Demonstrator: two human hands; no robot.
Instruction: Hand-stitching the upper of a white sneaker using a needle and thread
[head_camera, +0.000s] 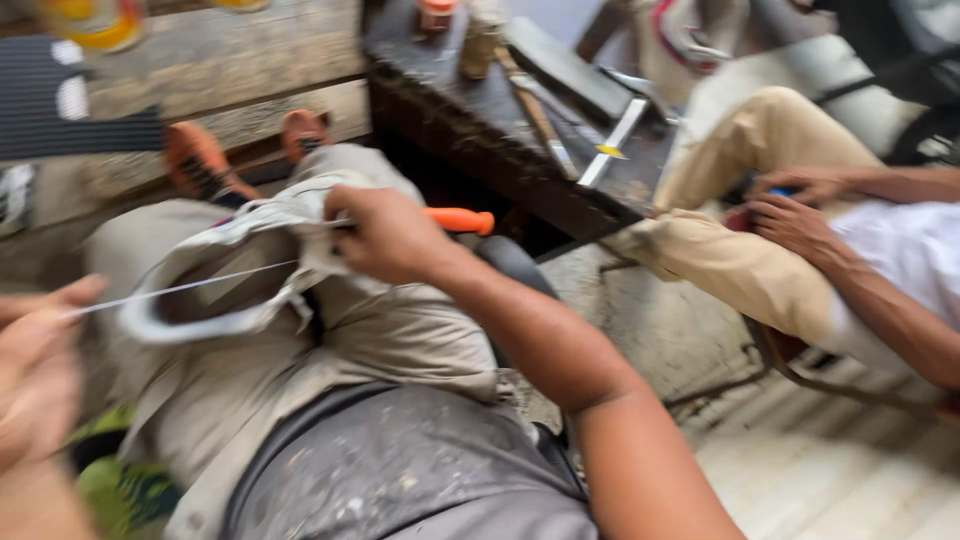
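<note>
While the picture is blurred by motion, the main relations still read. A pale shoe upper, grey-white with a curved rim, rests on the person's lap across the thighs. The right hand is closed around a tool with an orange handle, whose working end is hidden against the upper, and it also presses on the material there. The left hand, at the left edge, is pinched shut on a thin white thread that runs taut from the fingers to the upper.

As a judgement, the upper looks light and floppy, soft enough to fold or twist if gripped only at the edge; it is best held where it is now, clamped against the thigh close to the stitch point, with the rim as a second hold. The thread looks thin and slick, so a tight pinch between the fingertips, or a wrap round a finger, would suit it. The orange handle seems stiff and easy to grasp in a full fist.

Beyond the knees stands a dark counter carrying several long tools and small bottles. To the right a second person in tan trousers sits with both hands low at the lap. Orange sandals show on the person's feet.
</note>
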